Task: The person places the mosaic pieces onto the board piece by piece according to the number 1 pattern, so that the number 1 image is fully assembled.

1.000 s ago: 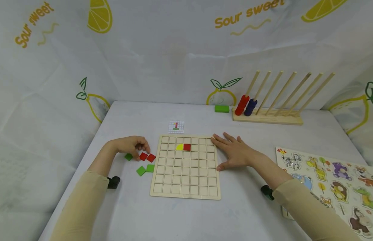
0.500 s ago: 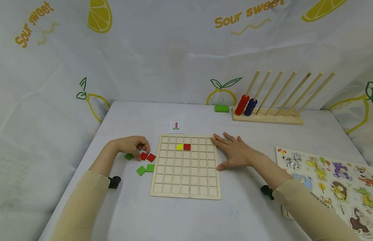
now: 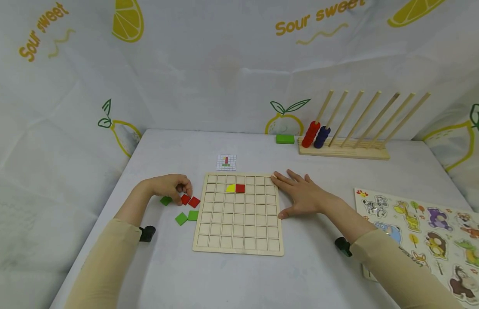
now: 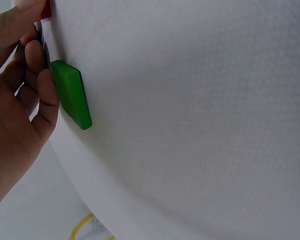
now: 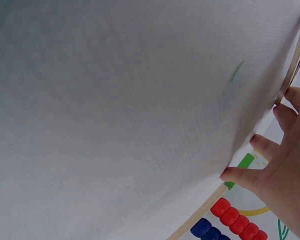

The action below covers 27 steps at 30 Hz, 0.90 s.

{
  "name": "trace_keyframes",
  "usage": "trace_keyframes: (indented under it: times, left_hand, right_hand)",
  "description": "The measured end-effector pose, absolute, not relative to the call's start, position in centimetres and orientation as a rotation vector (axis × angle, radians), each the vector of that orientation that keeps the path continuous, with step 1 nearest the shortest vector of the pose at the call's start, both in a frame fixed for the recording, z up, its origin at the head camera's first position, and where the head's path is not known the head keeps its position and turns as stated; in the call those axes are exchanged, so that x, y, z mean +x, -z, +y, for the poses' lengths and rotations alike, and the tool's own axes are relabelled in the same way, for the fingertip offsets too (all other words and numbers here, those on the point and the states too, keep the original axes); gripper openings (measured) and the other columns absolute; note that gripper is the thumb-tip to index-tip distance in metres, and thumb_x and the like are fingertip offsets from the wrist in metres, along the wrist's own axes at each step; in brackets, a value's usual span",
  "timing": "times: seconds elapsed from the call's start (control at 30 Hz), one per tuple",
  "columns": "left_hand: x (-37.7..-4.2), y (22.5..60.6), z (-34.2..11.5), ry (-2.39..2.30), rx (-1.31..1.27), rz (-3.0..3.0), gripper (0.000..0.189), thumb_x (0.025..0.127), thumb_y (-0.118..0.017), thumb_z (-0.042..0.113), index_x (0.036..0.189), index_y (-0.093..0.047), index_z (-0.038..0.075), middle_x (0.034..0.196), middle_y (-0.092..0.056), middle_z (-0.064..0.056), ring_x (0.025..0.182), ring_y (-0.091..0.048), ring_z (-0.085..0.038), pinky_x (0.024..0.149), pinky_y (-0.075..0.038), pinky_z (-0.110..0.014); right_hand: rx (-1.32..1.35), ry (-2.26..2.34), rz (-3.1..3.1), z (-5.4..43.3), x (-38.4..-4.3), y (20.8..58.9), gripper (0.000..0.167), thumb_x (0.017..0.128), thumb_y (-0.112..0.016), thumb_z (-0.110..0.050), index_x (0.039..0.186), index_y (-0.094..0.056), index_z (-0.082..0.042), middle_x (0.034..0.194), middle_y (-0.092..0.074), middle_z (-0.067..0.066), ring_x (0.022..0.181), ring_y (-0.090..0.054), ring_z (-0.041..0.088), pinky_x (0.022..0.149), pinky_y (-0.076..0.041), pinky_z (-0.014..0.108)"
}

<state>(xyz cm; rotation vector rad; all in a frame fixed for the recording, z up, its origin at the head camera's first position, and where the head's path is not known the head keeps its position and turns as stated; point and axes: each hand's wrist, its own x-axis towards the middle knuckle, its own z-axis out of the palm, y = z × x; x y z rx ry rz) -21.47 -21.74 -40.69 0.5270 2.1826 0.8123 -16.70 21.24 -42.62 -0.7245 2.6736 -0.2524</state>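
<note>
My left hand (image 3: 170,187) is at the left of the board, its thumb and fingers pinching a red square tile (image 3: 185,199) on the table. In the left wrist view a sliver of red tile (image 4: 46,11) shows at the thumb tip, and a green tile (image 4: 71,94) lies beside the curled fingers. Another red tile (image 3: 194,202) sits just right of the pinched one. My right hand (image 3: 300,195) lies spread, fingertips touching the right edge of the wooden grid board (image 3: 239,254). A yellow piece (image 3: 230,188) and a red tile (image 3: 240,189) occupy neighbouring cells.
Two green tiles (image 3: 181,219) lie left of the board. Behind it is a small pattern card (image 3: 226,162). A green block (image 3: 285,139) and a bead rack (image 3: 343,153) with upright rods stand at the back. An animal puzzle board (image 3: 425,236) lies partly beneath the right sleeve.
The red tile at my left fingertips has shifted very slightly right and turned a little, the thumb moving with it. My right hand has stayed in place.
</note>
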Motion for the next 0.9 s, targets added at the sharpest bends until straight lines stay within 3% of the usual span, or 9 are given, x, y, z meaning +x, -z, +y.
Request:
trace_keyframes:
  times: [0.43,0.63,0.9]
  left_hand:
    - [-21.48,40.81,-21.67,-0.783,0.547,2.236,0.026,0.07,-0.075,-0.01,0.087,-0.059,0.002,0.083,-0.05,-0.005,0.079,-0.045,-0.017,0.07,-0.042,-0.028]
    - [-21.7,40.96,-21.69,-0.761,0.52,2.271,0.023,0.07,-0.076,-0.007,0.081,-0.061,0.004,0.071,-0.05,0.0,0.068,-0.045,-0.015,0.062,-0.04,-0.025]
    - [-21.78,40.96,-21.73,-0.76,0.522,2.301,0.017,0.073,-0.074,-0.006,0.079,-0.062,0.005,0.074,-0.061,-0.002,0.067,-0.051,-0.014,0.063,-0.044,-0.026]
  right_hand:
    - [-0.742,0.264,2.68,21.25,-16.65,42.36,0.113,0.072,-0.067,-0.075,0.159,-0.016,-0.025,0.168,-0.014,0.0,0.154,-0.01,0.041,0.112,-0.012,0.077]
    - [-0.747,0.267,2.681,21.22,-16.6,42.15,0.113,0.072,-0.067,-0.076,0.159,-0.016,-0.024,0.168,-0.014,0.001,0.154,-0.01,0.042,0.111,-0.013,0.078]
    - [-0.738,0.253,2.687,21.14,-16.59,42.25,0.114,0.072,-0.068,-0.075,0.159,-0.015,-0.025,0.168,-0.014,0.001,0.154,-0.011,0.043,0.11,-0.014,0.079]
